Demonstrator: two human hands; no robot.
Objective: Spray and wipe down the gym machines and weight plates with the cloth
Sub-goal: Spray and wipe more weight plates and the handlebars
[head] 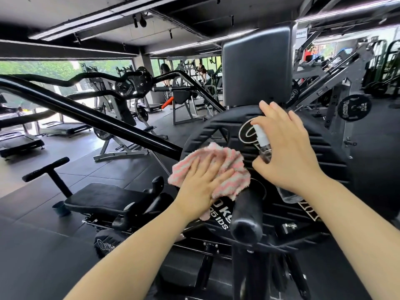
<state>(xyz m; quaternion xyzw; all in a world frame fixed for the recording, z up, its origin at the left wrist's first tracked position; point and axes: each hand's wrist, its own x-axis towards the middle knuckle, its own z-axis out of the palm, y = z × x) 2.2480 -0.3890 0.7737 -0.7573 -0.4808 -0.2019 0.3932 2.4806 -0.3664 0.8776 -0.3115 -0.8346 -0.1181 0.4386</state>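
Head view, plate: a large black weight plate [287, 161] sits loaded on the machine's sleeve [246, 215], right in front of the person; printed weight markings show on its lower face.
Head view, left hand: the left hand [201, 185] lies flat, fingers straight, pressing the pink-and-white striped cloth [216, 169] against the left part of the plate's face.
Head view, right hand: the right hand [287, 148] grips a small clear spray bottle [265, 144], fingers wrapped round its body, nozzle up near the plate's logo.
Head view, machine: a tall black back pad [257, 63] stands behind the plate; a black seat pad [108, 198] sits lower left, just beside a small dark cup [61, 207] on the floor.
Head view, room: more machines and plates, among them a hanging plate [354, 107], stand well apart across the gym.
Progress, my read: this one plate is mid-wipe, spray and cloth both at work on it. I cannot tell which surfaces are already clean. The pads, the frame and the other plates likely remain, so the job looks far from finished.
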